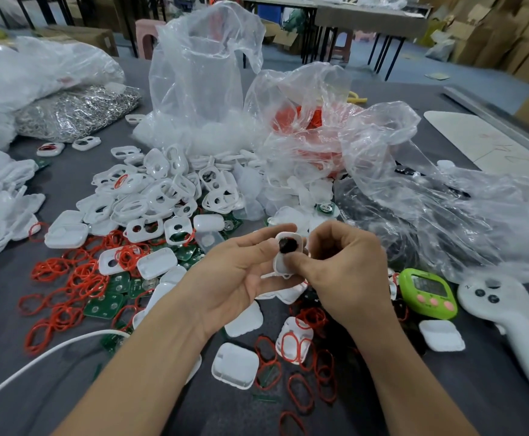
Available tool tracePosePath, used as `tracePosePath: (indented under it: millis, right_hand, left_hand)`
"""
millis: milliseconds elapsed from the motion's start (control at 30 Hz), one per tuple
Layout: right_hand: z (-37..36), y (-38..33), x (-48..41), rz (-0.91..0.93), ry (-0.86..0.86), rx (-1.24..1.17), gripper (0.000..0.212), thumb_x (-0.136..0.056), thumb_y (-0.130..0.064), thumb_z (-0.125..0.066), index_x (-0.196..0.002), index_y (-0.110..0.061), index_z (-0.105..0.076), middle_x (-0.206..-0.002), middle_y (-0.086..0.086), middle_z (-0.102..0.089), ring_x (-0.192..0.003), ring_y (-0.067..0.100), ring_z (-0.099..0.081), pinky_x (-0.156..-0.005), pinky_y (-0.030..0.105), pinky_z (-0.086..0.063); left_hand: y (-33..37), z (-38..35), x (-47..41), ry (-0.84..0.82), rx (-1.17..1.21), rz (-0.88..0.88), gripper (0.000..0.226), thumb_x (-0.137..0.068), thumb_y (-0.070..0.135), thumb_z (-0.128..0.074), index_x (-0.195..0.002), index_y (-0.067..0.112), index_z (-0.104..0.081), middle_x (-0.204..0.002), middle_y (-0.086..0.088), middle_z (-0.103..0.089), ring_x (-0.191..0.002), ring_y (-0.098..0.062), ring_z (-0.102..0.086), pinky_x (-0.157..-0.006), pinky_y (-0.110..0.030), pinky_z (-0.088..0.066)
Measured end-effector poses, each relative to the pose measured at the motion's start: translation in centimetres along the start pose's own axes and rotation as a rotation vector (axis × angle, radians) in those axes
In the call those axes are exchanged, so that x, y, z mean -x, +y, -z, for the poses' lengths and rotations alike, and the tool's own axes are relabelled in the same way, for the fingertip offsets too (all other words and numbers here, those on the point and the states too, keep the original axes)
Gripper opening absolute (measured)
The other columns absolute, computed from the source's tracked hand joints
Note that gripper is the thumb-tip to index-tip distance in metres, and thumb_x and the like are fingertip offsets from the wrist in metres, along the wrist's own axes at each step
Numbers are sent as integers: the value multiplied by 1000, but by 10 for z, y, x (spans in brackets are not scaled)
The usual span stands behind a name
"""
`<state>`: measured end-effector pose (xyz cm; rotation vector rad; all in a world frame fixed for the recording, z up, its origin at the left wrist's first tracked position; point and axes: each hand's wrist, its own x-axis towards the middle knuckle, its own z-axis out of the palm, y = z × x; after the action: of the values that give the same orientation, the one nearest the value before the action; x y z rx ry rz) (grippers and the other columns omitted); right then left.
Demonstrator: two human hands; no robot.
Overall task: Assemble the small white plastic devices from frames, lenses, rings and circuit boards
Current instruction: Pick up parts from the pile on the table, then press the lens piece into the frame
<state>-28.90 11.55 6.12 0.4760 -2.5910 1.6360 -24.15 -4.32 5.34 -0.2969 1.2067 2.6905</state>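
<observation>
Left hand (pixel 238 272): cups and grips white frame (pixel 278 266), held above table (pixel 213 404) centre.
Right hand (pixel 348 265): pinches same frame, thumb beside its dark insert (pixel 288 245).
Writing: red scrawl on white board (pixel 477 143) illegible; green timer (pixel 426 292) display unreadable.
Loose stock: red rings (pixel 68 278), circuit boards (pixel 106 305).

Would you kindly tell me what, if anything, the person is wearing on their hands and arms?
Nothing that shows. The left hand and right hand are bare, without gloves or rings. The left forearm and right forearm are uncovered as far as the picture's lower edge: no sleeve, watch or bracelet in view.
</observation>
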Motion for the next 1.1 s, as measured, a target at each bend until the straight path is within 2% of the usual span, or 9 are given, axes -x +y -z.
tracePosePath:
  millis: [167,333,467,567,767,833,900,967,1100]
  right_hand:
    - [-3,2,-3,-112,-105,-40,41,-59,-55,-78,-94,-41,-61,-87,-17,-70,-67,4,-61,-65,37,-58]
    - [0,0,-4,-224,-270,-452,37,-76,-24,-81,-111,-31,-74,-101,-1,-79,-94,17,-75,-76,32,-59]
    - [13,-3,-10,-348,-190,-784,38,-79,-43,-77,-108,-18,-78,-102,9,-78,-86,19,-71,-71,27,-58]
    - [18,0,-13,-378,-77,-806,25,-94,-33,-68,-101,-11,-79,-95,11,-77,-77,17,-68,-66,25,-58]
    - [16,16,-21,-80,125,-28,17,-90,-15,-72,-97,-28,-79,-87,-13,-77,-76,2,-69,-76,24,-58]
    - [13,17,-27,-3,5,261,38,-88,-20,-71,-123,-35,-72,-114,-15,-71,-97,-5,-65,-91,13,-49]
    - [4,16,-38,54,-177,466,61,-90,-18,-67,-147,-32,-53,-148,-3,-54,-137,9,-47,-116,22,-32]
    - [-7,14,-47,110,-314,612,61,-95,-18,-61,-153,-26,-46,-159,0,-43,-149,20,-33,-126,32,-20]
    - [-7,18,-51,83,-212,589,38,-87,-15,-68,-123,-25,-71,-124,-5,-69,-121,17,-58,-105,24,-41]
  left_hand:
    - [2,2,2,-26,5,-3,33,-90,9,-63,-119,0,-73,-122,-18,-73,-102,-28,-75,-80,-42,-63]
    - [7,0,4,-73,22,-1,44,-95,13,-57,-137,1,-62,-138,-21,-64,-116,-30,-67,-87,-40,-62]
    - [8,-1,4,-56,121,6,41,-91,12,-59,-130,2,-68,-132,-18,-68,-108,-28,-73,-77,-39,-64]
    - [9,0,6,-67,148,3,35,-92,11,-58,-123,3,-71,-127,-17,-71,-108,-28,-74,-74,-38,-64]
    - [14,8,4,-33,213,-10,34,-93,15,-58,-119,1,-75,-129,-17,-70,-109,-28,-73,-74,-37,-64]
    - [18,12,3,-6,238,-23,33,-90,15,-60,-115,2,-77,-128,-16,-70,-108,-27,-74,-73,-37,-64]
    - [21,15,2,21,256,-44,33,-87,15,-62,-113,2,-78,-128,-16,-71,-107,-27,-74,-72,-37,-64]
    - [23,18,2,30,279,-52,34,-87,15,-63,-114,2,-77,-127,-16,-71,-107,-27,-74,-72,-36,-64]
    - [27,21,1,48,318,-59,31,-89,14,-60,-112,1,-78,-124,-18,-72,-105,-27,-75,-69,-37,-64]
